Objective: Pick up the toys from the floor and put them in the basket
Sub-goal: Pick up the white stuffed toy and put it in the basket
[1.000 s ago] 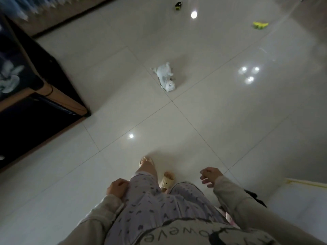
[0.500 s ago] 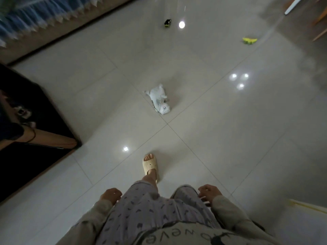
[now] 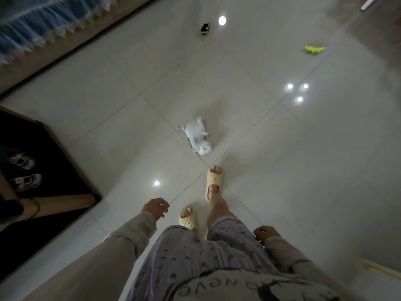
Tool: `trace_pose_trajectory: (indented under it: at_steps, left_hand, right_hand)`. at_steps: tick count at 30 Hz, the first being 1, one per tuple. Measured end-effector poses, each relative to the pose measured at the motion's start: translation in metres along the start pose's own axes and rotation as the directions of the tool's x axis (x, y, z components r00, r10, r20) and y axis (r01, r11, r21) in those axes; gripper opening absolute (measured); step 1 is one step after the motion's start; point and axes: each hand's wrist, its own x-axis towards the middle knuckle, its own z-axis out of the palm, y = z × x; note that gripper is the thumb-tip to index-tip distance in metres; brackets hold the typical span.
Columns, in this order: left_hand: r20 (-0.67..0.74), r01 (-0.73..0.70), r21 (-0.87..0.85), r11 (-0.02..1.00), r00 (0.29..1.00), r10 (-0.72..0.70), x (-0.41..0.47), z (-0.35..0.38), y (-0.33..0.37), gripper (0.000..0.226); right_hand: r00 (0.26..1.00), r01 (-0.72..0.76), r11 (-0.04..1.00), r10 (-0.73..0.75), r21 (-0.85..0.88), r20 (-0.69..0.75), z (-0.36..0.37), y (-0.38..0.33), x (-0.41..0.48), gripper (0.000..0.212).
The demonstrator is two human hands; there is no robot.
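A white plush animal (image 3: 197, 135) lies on its side on the pale tiled floor, just ahead of my forward slipper. Farther off a small black toy car (image 3: 205, 29) sits near a light reflection, and a yellow-green toy (image 3: 314, 50) lies at the far right. My left hand (image 3: 155, 207) hangs loosely curled in front of my left thigh and holds nothing. My right hand (image 3: 265, 233) rests by my right hip, fingers curled, also with nothing in it. No basket is in sight.
A dark shoe rack (image 3: 43, 170) with sneakers (image 3: 26, 181) stands at the left. A bed with a blue frilled skirt (image 3: 43, 35) runs along the top left. A pale yellow-edged surface (image 3: 382, 270) shows at the bottom right. My feet wear cream slippers (image 3: 213, 181).
I have walked forward, so the white plush animal lies much closer to my feet. My left hand has swung forward and my right hand has dropped back beside my hip.
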Motion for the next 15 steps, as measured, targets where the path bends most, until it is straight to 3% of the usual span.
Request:
trace_pose_trajectory:
  at_steps: [6, 8, 11, 15]
  left_hand:
    - [-0.02, 0.171, -0.041, 0.984, 0.985, -0.172, 0.025, -0.008, 0.017, 0.033]
    - [0.0, 0.222, -0.034, 0.974, 0.975, -0.222, 0.031, -0.011, 0.026, 0.035]
    - [0.013, 0.227, -0.019, 0.974, 0.974, -0.227, 0.046, -0.016, 0.05, 0.036]
    - [0.008, 0.153, -0.03, 0.988, 0.988, -0.153, 0.071, -0.028, 0.099, 0.022]
  right_hand:
    - [0.998, 0.052, 0.994, -0.048, -0.092, 0.037, -0.066, -0.08, 0.04, 0.015]
    - [0.997, 0.049, 0.998, -0.047, -0.033, 0.055, -0.091, -0.103, 0.052, 0.012]
    - [0.998, 0.029, 0.997, -0.032, 0.073, 0.051, -0.123, -0.131, 0.072, 0.011]
    - [0.996, 0.035, 0.998, -0.039, 0.052, 0.078, -0.147, -0.165, 0.093, 0.011]
